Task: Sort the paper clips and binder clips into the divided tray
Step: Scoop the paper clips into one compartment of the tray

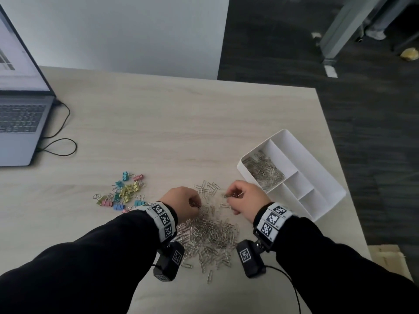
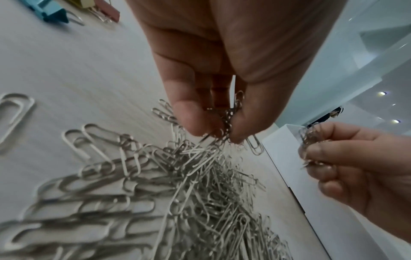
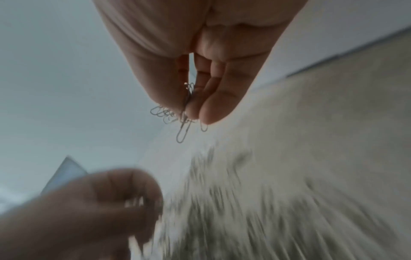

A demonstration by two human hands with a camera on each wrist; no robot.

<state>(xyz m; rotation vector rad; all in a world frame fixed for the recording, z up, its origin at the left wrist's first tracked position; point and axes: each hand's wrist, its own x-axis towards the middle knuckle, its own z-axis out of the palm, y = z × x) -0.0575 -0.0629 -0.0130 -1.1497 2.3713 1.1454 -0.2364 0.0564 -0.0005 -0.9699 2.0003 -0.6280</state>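
Observation:
A big heap of silver paper clips lies on the table in front of me. My left hand pinches a small bunch of paper clips at the heap's top. My right hand holds another bunch of paper clips a little above the table, beside the white divided tray. The tray's long compartment holds many paper clips; its smaller compartments show no clips. Coloured binder clips lie in a loose group left of the heap.
An open laptop with a black cable sits at the table's left. The table's right edge runs just beyond the tray, with dark floor past it. A few loose paper clips lie between my hands.

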